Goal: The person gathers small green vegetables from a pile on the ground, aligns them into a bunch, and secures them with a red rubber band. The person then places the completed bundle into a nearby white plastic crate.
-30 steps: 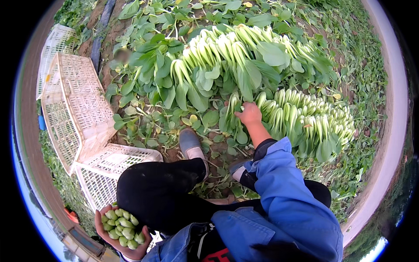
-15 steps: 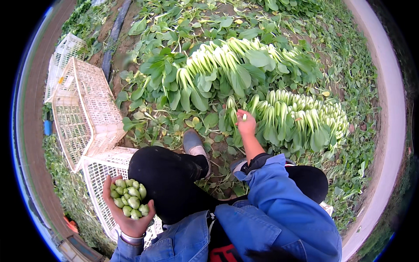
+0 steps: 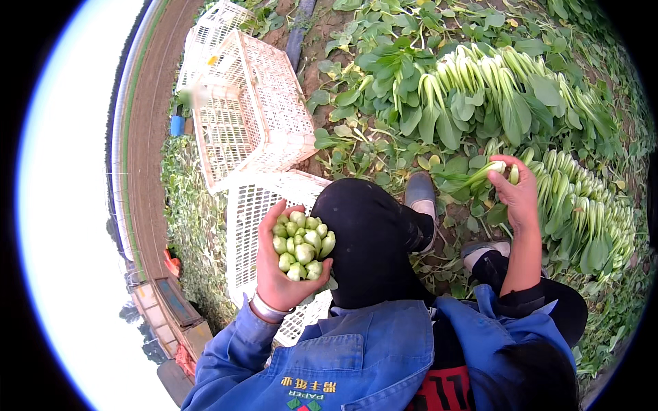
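My left hand point(image 3: 279, 286) is wrapped round a bunch of bok choy point(image 3: 300, 245), its pale green root ends facing up beside my left knee. The leaves of that bunch are mostly hidden below my hand. Out to the right, my right hand point(image 3: 522, 198) grips a bok choy stalk point(image 3: 476, 179) by its white base, with the leaves pointing left. A second pale base shows among those fingers. Just beyond that hand lies a row of cut bok choy point(image 3: 582, 198), and farther off a longer pile of bok choy point(image 3: 507, 82) lies with leaves toward me.
A white plastic crate point(image 3: 241, 240) stands under my left forearm. Farther left, pinkish-white crates point(image 3: 277, 96) lie tipped on their sides. A dark hose point(image 3: 299, 34) runs along the soil. My shoes point(image 3: 419, 192) rest among loose leaves. A cart-like vehicle point(image 3: 175, 308) is at the lower left.
The view has swung left. My right hand has lifted a bok choy from the near row and brought it toward me, leaves now to the left. My left hand still grips its bunch.
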### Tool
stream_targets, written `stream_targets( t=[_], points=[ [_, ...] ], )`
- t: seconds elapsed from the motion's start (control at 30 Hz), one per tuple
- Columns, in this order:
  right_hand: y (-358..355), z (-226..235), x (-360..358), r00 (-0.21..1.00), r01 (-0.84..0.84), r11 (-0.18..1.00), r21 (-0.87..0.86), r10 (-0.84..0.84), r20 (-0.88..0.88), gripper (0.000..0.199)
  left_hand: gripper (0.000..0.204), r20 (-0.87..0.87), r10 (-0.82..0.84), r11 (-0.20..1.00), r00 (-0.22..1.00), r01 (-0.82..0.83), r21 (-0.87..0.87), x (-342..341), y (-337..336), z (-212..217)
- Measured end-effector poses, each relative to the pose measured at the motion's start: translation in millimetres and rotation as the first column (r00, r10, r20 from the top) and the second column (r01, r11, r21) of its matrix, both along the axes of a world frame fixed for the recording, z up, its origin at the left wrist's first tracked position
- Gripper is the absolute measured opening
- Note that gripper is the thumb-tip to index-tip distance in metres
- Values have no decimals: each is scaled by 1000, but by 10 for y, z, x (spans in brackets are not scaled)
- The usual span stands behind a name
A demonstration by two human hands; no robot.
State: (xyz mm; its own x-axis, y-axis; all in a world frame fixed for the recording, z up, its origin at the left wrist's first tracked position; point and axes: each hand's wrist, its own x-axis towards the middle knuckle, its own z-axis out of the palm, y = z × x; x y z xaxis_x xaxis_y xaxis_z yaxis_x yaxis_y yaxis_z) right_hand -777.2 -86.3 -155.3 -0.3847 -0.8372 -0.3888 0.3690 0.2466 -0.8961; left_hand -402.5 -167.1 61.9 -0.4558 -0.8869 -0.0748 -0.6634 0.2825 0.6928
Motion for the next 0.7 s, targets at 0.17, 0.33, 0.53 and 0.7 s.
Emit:
stream_targets(
  t=[0.17,0.33,0.53,0.7],
  points=[
    [-94,1565,1149,739,-488,818,-305,573,355,31,117,15,-90,987,996,87,138,260,-145,81],
    [6,1556,1977,817,-420,859,-293,498,291,35,126,-55,-246,935,968,252,248,191,-289,245],
    [95,1623,2313,973,-221,950,-221,232,23,27,133,89,-440,894,894,426,140,140,-413,330],
    [197,1543,2227,948,-195,941,-277,107,-301,24,136,29,-354,926,935,355,-129,20,-111,144]
  ],
)
